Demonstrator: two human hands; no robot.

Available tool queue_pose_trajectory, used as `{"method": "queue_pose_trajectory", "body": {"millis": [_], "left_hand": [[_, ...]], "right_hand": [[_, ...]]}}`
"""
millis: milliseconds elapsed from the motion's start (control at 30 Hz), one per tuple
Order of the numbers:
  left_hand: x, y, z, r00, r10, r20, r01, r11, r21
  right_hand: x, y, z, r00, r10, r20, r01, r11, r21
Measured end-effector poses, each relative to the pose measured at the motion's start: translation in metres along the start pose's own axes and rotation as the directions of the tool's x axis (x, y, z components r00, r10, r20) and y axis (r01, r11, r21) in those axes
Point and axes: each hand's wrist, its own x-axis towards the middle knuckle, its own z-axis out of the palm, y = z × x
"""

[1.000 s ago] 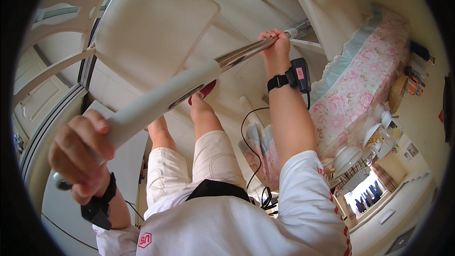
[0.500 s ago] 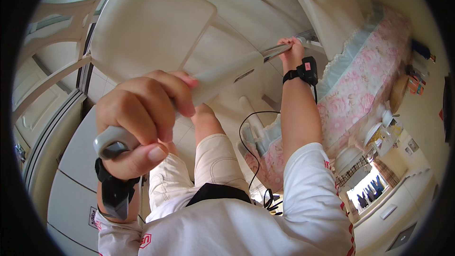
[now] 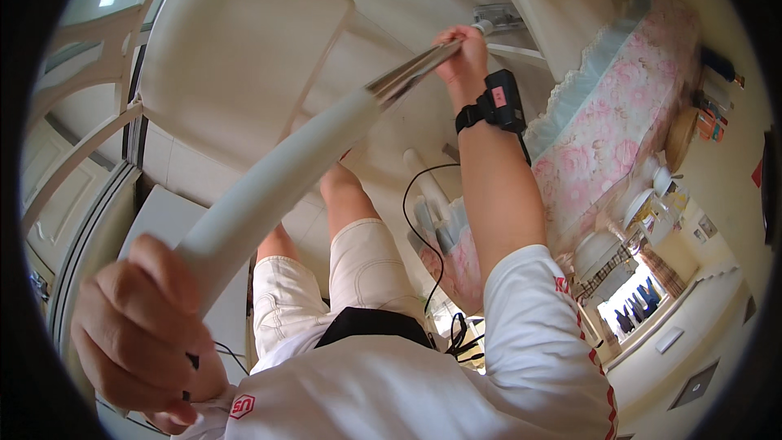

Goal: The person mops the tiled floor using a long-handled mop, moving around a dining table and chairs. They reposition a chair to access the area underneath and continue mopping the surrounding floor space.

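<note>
Slender pole (image 3: 326, 143), smooth pale tubular handle (image 3: 273, 191), glossy metal shaft (image 3: 414, 72), left hand (image 3: 140, 327) curling its fingers closed round the handle, right hand (image 3: 463, 55) wrapping the shaft, ruffled floral cloth (image 3: 601, 132) at right.

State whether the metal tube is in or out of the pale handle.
Out, at least partly: bare metal tube shows between the pale handle and the right hand.
</note>
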Motion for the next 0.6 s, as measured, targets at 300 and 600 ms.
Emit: {"method": "queue_pose_trajectory", "body": {"millis": [300,600], "left_hand": [[-0.110,0.111,0.003,0.566,-0.061,-0.822,0.201,0.977,0.066],[-0.204,0.234,-0.051,0.238,0.227,-0.944,0.136,0.955,0.264]], "right_hand": [[-0.089,0.129,0.036,0.988,0.121,-0.095,-0.139,0.968,-0.208],[-0.202,0.214,0.051,0.925,0.316,-0.212,-0.362,0.902,-0.235]]}}
